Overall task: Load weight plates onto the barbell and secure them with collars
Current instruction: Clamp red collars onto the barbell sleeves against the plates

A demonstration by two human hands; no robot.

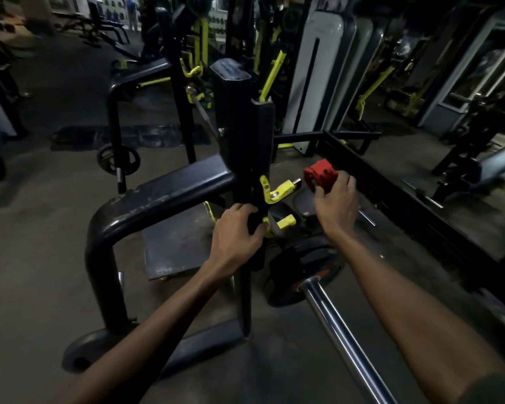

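A chrome barbell sleeve [338, 330] runs from the lower right up toward the middle. A black weight plate [301, 263] with a red hub sits on it, low beside the rack. My right hand [337, 205] holds a red plastic collar [318, 174] above and beyond the plate, next to a yellow hook [277, 191]. My left hand [236, 231] grips the black upright post of the rack [245, 141] just below that hook. A second yellow hook [285, 221] shows between my hands.
The black bench frame [123, 225] curves around at the left with a metal foot plate [172, 249] on the floor. A small black plate [118, 158] hangs on a far post. A black floor frame [405, 205] runs along the right. Other machines stand behind.
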